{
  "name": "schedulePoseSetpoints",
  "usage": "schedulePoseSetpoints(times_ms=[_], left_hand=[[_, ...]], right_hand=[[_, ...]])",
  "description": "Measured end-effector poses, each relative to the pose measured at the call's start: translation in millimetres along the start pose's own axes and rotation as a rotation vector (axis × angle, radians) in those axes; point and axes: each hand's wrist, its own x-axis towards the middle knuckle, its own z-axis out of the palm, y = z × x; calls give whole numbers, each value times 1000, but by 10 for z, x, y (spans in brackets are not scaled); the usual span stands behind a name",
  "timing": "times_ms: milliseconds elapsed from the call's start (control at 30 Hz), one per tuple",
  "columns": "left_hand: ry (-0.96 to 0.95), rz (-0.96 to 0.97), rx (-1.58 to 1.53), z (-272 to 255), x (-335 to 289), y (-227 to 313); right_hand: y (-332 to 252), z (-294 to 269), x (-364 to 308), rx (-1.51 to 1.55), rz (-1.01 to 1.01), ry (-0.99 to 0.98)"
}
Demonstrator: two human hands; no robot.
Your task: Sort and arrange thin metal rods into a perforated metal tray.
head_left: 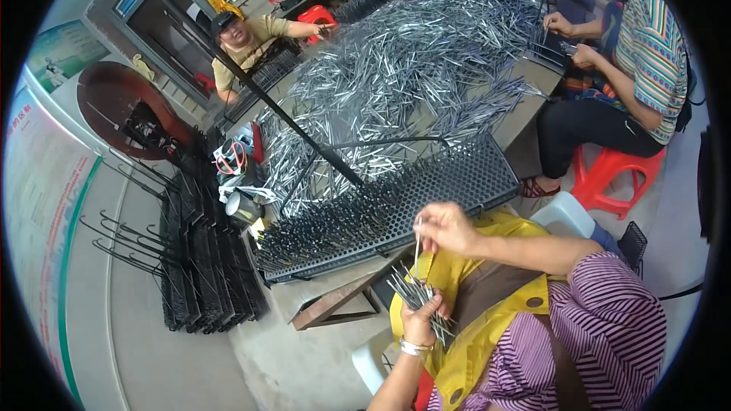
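My left hand (pixel 419 324) is closed round a bundle of thin grey metal rods (pixel 409 289), which fan out above and below the fist. Above it, my right hand (pixel 451 230) pinches a single metal rod (pixel 417 246) that hangs down toward the bundle. Just beyond my hands, a black perforated rack (pixel 476 179) lies along the table's near edge. Upright dark rods (pixel 335 224) crowd its left and middle holes, while bare holes show toward its right end. A black handle frame (pixel 388 141) arches over the rack.
A large heap of loose metal rods (pixel 411 61) covers the table. Stacked black racks with hooks (pixel 202 259) stand left on the floor. Red-handled scissors (pixel 231 158) and a metal cup (pixel 242 207) sit at the table's left. A person on a red stool (pixel 620 179) works at right; others sit across.
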Motion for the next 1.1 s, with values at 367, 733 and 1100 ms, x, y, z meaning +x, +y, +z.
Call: schedulePoseSetpoints(times_ms=[367,733,1100], left_hand=[[70,-44,-71,7,75,-7],[101,-28,-143,49,28,-4],[39,-39,-134,51,7,23]], right_hand=[[-155,-110,492,-365,-418,132],[-107,70,725,-532,-736,116],[-123,134,735,-764,-977,93]])
